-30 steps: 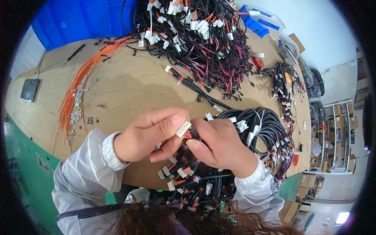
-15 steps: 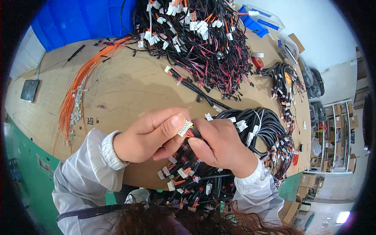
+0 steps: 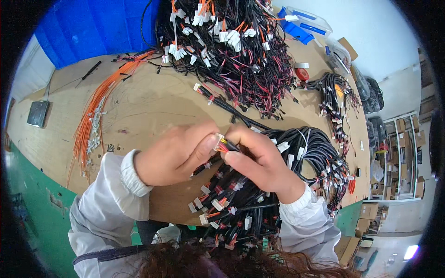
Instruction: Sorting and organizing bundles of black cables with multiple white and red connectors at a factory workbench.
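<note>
My left hand [image 3: 178, 153] pinches a small white wire connector [image 3: 218, 141] between thumb and fingers. Red, yellow and black wires run out of the connector's back into a black cable end [image 3: 230, 147]. My right hand [image 3: 259, 160] is closed on that cable, thumb and forefinger close to the wires. Both hands nearly meet above the table. Beneath and beside them lies a bundle of black cable harnesses [image 3: 245, 204] with white connectors at the ends, partly hidden by my right hand and forearm.
Coiled black cables [image 3: 320, 146] lie to the right. A large heap of black and pink wires [image 3: 232, 60] fills the far middle, beside a blue bin [image 3: 97, 30]. Orange wires [image 3: 90, 116] lie on the left. Red tape [image 3: 301, 74], a black box [image 3: 38, 113] and another harness pile [image 3: 336, 97] are farther out.
The connector has turned in my left fingers: its white face pointed up at me before, now the coloured wires at its back show more. Both hands stay close together.
</note>
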Available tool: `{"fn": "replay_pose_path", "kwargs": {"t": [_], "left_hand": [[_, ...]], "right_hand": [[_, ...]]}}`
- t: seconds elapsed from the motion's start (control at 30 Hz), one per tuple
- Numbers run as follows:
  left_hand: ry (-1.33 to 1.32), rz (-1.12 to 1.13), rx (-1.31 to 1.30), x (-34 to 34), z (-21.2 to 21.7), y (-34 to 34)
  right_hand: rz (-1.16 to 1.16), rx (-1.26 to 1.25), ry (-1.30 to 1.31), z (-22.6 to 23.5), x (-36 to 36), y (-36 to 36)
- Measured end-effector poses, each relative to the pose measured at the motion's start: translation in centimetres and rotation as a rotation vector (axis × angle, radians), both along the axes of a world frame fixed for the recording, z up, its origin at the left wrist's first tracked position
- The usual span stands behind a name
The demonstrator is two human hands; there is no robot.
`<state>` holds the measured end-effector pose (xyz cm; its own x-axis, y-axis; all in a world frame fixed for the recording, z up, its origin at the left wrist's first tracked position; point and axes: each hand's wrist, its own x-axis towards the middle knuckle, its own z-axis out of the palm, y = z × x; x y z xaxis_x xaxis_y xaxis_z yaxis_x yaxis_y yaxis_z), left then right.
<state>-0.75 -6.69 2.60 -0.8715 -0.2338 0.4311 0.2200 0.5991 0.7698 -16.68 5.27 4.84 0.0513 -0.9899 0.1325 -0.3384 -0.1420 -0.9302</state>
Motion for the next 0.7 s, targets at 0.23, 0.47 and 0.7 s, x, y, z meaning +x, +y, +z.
{"fn": "replay_pose_path", "kwargs": {"t": [0.23,0.47,0.7], "left_hand": [[-0.039,-0.036,0.309,-0.6,-0.8,1.6],[0.06,0.193,-0.017,-0.4,-1.0,2.3],[0.12,0.261,-0.387,-0.7,0.5,1.3]], "right_hand": [[0.033,0.113,-0.294,0.1,-0.4,0.2],[0.018,-0.022,0.045,-0.3,0.2,0.0],[-0.121,-0.115,0.414,0.1,0.4,-0.6]]}}
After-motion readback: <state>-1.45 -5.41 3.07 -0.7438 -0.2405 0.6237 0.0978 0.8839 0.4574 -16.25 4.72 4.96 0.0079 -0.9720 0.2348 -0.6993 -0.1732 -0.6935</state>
